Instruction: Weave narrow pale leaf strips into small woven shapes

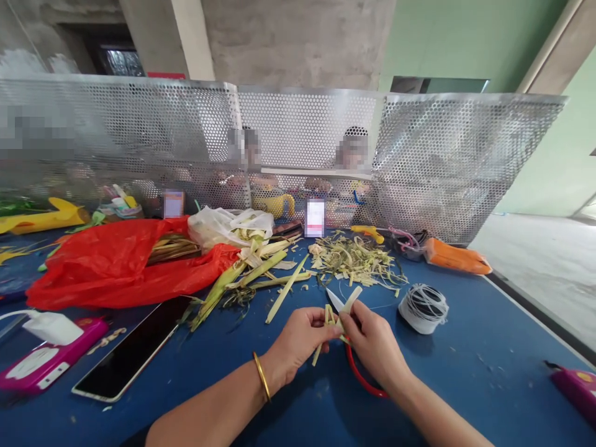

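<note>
Just left of the cord spool (pixel 423 309), a person's L hand (pixel 300 336) and R hand (pixel 375 340) pinch pale plant strips (pixel 351 301) closely, thumbs to fingers; strips prob. light, bendy, apt to split lengthwise, best held flat nr. mid-length.

"Is any writing readable?"
"None. The upright phone (pixel 315 210) towards the far edge of the blue table (pixel 465 347) has a lit screen (pixel 315 218), too blurred to read."
</note>
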